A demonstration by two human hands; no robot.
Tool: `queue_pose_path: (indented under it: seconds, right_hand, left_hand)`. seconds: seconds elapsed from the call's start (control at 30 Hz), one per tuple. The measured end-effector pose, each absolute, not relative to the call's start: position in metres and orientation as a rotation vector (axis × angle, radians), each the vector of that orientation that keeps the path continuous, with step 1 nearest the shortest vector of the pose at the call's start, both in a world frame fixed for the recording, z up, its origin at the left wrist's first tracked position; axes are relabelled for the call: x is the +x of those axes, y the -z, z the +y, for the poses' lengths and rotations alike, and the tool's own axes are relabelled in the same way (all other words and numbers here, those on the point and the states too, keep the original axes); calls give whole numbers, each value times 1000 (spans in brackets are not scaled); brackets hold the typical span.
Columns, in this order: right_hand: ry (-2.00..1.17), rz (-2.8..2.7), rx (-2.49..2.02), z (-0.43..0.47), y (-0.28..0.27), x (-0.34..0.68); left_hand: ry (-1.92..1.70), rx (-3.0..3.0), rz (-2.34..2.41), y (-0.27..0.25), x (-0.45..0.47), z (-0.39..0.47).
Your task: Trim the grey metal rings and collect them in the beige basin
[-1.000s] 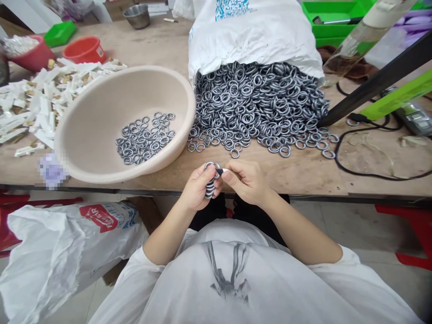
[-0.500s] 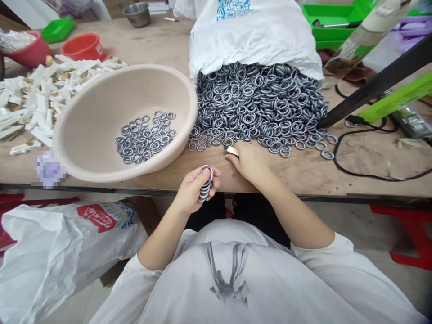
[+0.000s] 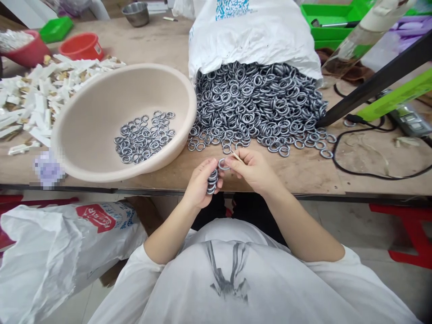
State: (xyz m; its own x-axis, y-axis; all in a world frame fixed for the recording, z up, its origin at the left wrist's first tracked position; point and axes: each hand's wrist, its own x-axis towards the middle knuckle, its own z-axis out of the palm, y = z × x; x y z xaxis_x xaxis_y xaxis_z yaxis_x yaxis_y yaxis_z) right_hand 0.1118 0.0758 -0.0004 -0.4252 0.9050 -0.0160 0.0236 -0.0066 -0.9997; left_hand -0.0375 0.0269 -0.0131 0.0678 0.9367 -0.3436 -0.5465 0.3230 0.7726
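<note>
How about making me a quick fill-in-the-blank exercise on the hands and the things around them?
1. While the left hand grips a stack of rings, the thin stick is in the ____ hand.
2. As the camera sees it, the big basin is on the ____ side of the ring pile.
3. The ring pile spills from a bag that is mostly ____ in color.
4. The small tray beyond the basin is colored ____.

Missing words: right; left; white; green.
</note>
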Motion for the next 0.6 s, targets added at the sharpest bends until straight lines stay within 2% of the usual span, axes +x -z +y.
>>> queue_pose_path:
  seconds: [0.17, 0.27, 0.47, 0.6]
  right_hand:
    - [-1653, -1538, -924, 77, -6, 108]
    - [-1623, -1479, -896, 72, 0, 106]
    - [-1422, -1614, -996, 62, 14, 106]
    - [-1018, -1855, -1040, 62, 13, 111]
  left_hand:
    - [-1139, 682, 985, 15, -32, 24]
    - [-1138, 655, 980, 13, -30, 24]
    - [-1142, 540, 982, 5, -27, 23]
    - [-1121, 428, 910, 1, -29, 22]
